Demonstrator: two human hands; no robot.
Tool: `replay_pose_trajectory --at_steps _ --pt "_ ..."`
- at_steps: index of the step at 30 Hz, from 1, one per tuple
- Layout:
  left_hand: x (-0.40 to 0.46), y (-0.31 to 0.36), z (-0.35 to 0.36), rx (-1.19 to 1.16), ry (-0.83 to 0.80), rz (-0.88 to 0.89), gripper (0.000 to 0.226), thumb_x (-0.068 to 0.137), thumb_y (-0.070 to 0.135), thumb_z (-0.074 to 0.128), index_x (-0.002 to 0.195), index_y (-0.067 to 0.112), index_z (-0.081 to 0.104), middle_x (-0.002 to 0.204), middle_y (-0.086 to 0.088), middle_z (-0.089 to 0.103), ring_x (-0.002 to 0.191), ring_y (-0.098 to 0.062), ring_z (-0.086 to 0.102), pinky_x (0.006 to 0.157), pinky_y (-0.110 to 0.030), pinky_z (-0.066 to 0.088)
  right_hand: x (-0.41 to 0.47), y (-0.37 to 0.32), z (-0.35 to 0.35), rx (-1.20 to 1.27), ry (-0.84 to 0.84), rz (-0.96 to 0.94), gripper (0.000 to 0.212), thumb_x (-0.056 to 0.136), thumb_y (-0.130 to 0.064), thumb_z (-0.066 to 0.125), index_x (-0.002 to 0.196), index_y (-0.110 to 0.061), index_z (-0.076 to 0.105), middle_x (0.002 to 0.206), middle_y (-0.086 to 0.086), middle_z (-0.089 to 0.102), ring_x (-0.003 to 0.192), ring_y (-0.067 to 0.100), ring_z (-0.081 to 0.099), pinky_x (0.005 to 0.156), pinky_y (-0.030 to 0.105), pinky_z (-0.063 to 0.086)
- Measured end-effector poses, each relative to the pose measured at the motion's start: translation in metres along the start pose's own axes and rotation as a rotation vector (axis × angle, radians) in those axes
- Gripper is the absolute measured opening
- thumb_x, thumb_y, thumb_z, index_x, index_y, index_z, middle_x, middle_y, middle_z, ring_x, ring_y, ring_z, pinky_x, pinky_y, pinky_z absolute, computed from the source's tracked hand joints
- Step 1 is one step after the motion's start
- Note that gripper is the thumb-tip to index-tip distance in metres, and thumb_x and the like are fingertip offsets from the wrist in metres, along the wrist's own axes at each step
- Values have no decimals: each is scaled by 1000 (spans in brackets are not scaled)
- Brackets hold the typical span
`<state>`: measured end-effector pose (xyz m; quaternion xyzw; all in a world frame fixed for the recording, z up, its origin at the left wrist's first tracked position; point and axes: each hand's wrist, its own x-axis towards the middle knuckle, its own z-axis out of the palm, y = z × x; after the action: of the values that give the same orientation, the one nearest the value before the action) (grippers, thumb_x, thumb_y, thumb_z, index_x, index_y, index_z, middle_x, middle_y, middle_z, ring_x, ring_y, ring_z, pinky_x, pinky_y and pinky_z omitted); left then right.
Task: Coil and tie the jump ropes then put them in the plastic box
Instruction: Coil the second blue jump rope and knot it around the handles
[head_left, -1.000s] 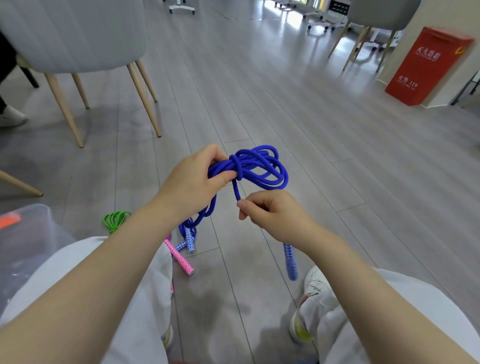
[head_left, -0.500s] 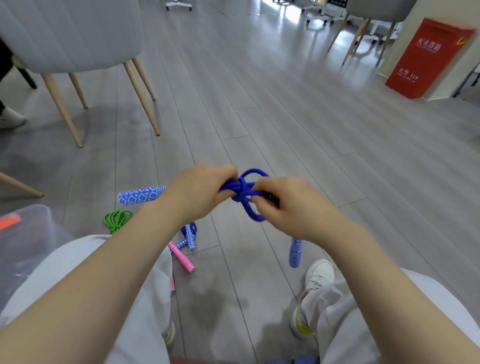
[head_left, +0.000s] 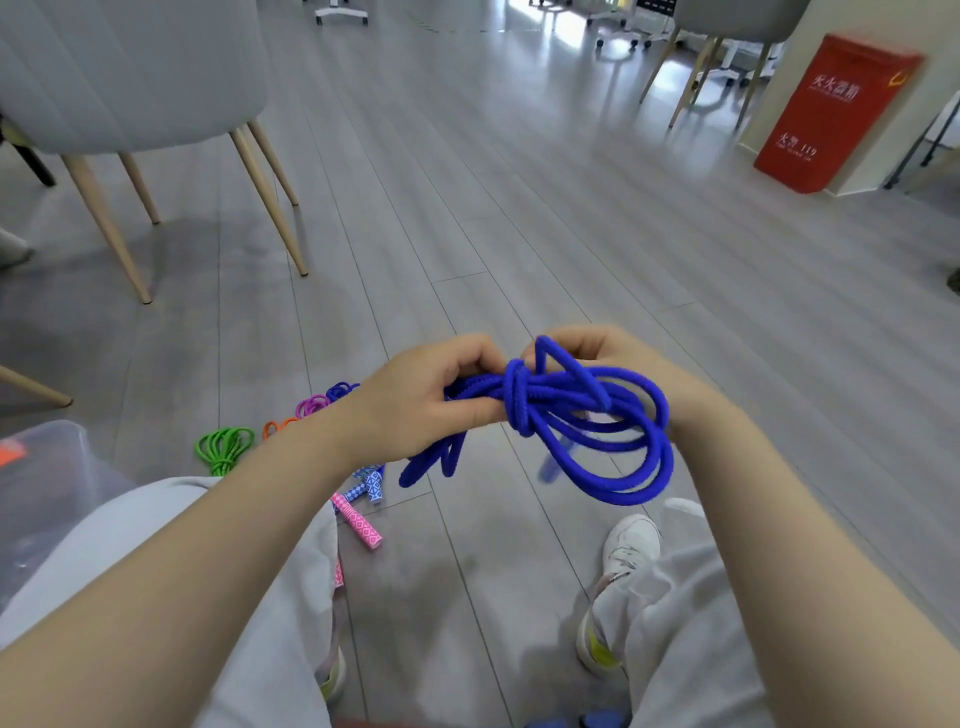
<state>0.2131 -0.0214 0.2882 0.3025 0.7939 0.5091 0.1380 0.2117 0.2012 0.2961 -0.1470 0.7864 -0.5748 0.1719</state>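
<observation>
Head view shows both hands raised over the floor (head_left: 519, 234), working a blue jump rope (head_left: 613, 431) that has been gathered into loops and cinched by a knot (head_left: 517, 397) between the hands. The left hand (head_left: 423, 400) has its fingers curled round the bundled strands just left of the knot, with a short bight of rope hanging below it. The right hand (head_left: 597, 351) sits behind the loops with its fingers curled onto the rope at the top of the knot, though exactly which strand it pinches is hidden. I judge the tying step to be nearly finished: the wrap looks snug, and what remains is a last pull to seat it. After that, the bundle must travel to the plastic box (head_left: 57, 467), whose clear wall shows at the lower left edge, beside the person's knee. That calls for a reach leftward while keeping the loops gathered. Green (head_left: 223, 447), orange (head_left: 278, 427) and pink ropes (head_left: 311, 406) lie on the floor nearby, with patterned handles (head_left: 358, 519) beside them.
</observation>
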Motion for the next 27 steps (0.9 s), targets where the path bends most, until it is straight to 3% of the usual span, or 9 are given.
replay_pose_trajectory --at_steps 3,6,8,11,14,17,20,23,27 --pt "0 -3 -4 -72 105 -1 20 82 21 71 81 38 59 75 11 66 70 -8 56 70 -24 48 6 2 11 -16 -68 24 20 76 -19 67 74 -38 73 67 -12 67 62 2 62 61 17 49" --pt "0 -3 -9 -167 199 19 16 79 24 70 83 36 60 77 8 68 71 -11 60 71 -25 50 12 10 31 184 -30 82 13 84 -24 62 77 -14 68 65 2 61 62 14 57 62 25 47" --pt "2 -6 -13 -175 301 13 16 85 14 70 90 25 60 75 9 69 70 -7 61 71 -22 50 13 11 47 296 10 102 30 92 -31 53 87 -2 57 70 11 59 69 23 58 71 36 52" --pt "6 -14 -26 -144 482 -20 13 84 23 70 91 25 59 79 1 70 70 -11 60 72 -29 51 13 15 67 164 -57 153 27 99 -29 52 87 -6 55 75 13 55 78 26 61 92 43 52" --pt "6 -26 -42 177 598 -72 15 86 30 70 92 25 57 82 2 66 70 -12 58 64 -16 44 11 13 75 87 -93 256 14 98 -19 54 103 -6 53 79 9 50 69 21 54 73 36 59" --pt "3 -36 -49 603 561 -83 16 90 29 64 99 19 56 83 3 60 73 -17 54 58 -23 35 5 4 79 -198 -106 266 24 94 -18 55 118 -15 54 80 2 55 63 14 53 60 30 55" --pt "4 -45 -48 809 470 -114 18 93 30 60 103 16 53 86 -4 61 78 -27 55 63 -34 39 0 -3 77 -410 -129 238 28 92 -23 58 119 -17 54 92 5 65 69 10 58 72 32 55" --pt "7 -47 -42 950 373 -65 19 93 28 59 104 14 54 91 -7 65 81 -32 57 67 -37 41 -6 -7 71 -169 -170 284 35 91 -16 62 124 -22 52 85 1 64 62 8 57 59 27 52" --pt "11 -47 -36 1049 238 -34 17 93 28 59 103 15 54 93 -5 65 82 -31 56 66 -36 40 -13 -15 49 252 -215 296 40 94 -9 57 130 -26 51 97 13 66 70 23 52 64 34 52"
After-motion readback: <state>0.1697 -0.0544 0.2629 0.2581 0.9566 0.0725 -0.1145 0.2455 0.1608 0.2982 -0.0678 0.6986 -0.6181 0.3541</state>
